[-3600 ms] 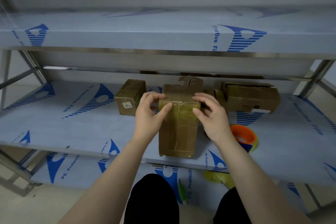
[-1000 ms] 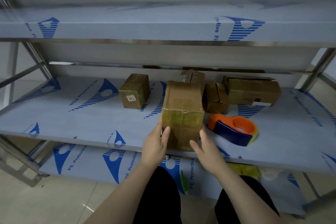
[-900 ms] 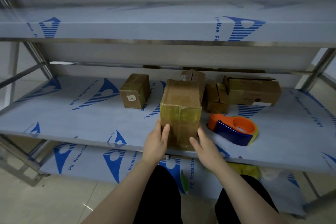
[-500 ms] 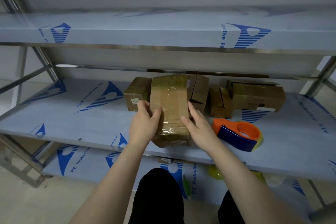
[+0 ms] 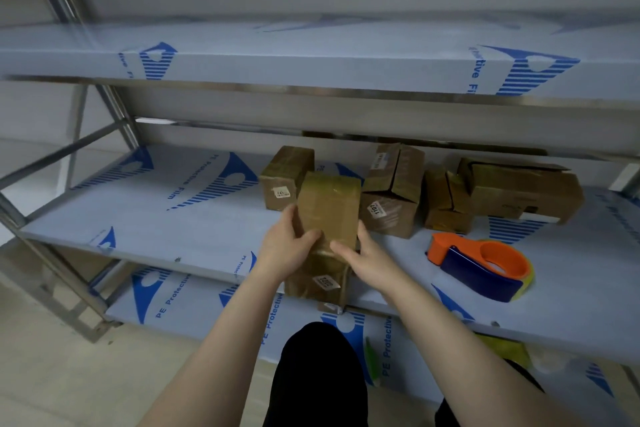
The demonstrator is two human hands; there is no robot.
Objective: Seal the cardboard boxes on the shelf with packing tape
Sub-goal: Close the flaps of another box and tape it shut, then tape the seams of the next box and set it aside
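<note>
A taped cardboard box (image 5: 327, 211) stands tilted at the front edge of the middle shelf (image 5: 180, 218), a white label on its near face. My left hand (image 5: 284, 246) grips its left side with the thumb across the front. My right hand (image 5: 363, 260) holds its right side, thumb on the front. An orange and blue tape dispenser (image 5: 481, 265) lies on the shelf to the right, apart from both hands. Behind stand a small sealed box (image 5: 285, 175), a box with open flaps (image 5: 393, 189), a smaller box (image 5: 446, 201) and a long box (image 5: 519, 191).
The upper shelf (image 5: 311, 55) overhangs the work area. A lower shelf (image 5: 194, 291) runs beneath, with a yellowish tape roll (image 5: 505, 350) on it at right. Steel uprights (image 5: 104, 107) and braces stand at left. My knees (image 5: 318, 374) are below the shelf edge.
The box has been turned over in my hands and tipped toward me, so a labelled face shows low at the front. Both hands have shifted with it.
</note>
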